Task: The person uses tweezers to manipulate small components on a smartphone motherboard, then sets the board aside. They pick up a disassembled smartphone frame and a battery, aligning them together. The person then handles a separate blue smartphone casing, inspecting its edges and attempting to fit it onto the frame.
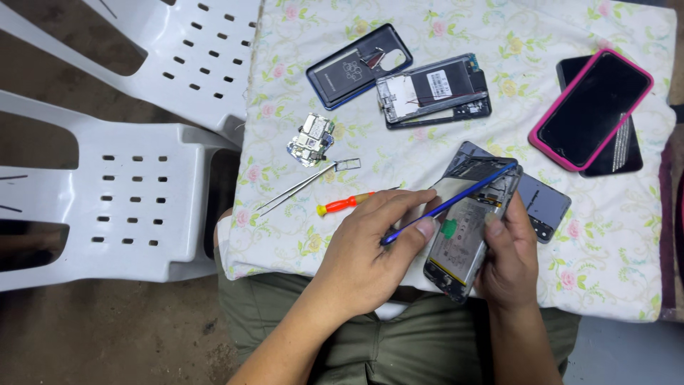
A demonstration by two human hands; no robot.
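Plastic chairs, white and glossy with rows of small slots in their seats, stand at the far left beside the table. Floral cloth, soft and faintly wrinkled, covers the tabletop in pale green and pink. On it, a small silvery circuit board lies with its jagged metal shields up; just below it thin steel tweezers point toward a tiny flat card tray. A slim screwdriver with an orange and yellow handle lies just above my left hand, whose fingers are curled around a thin, flexible blue frame strip that rises diagonally to the upper right. Farther back, a dark blue glossy back cover lies inside up, and just to its right a rectangular phone mid-frame shows its bare metal plates. My right hand grips the opened phone by its edge, thumb on the flat battery, holding it tilted over the table's near edge, above my lap. A grey back panel lies partly under it. At the far right, a phone in a rubbery pink case rests on a dark slab.
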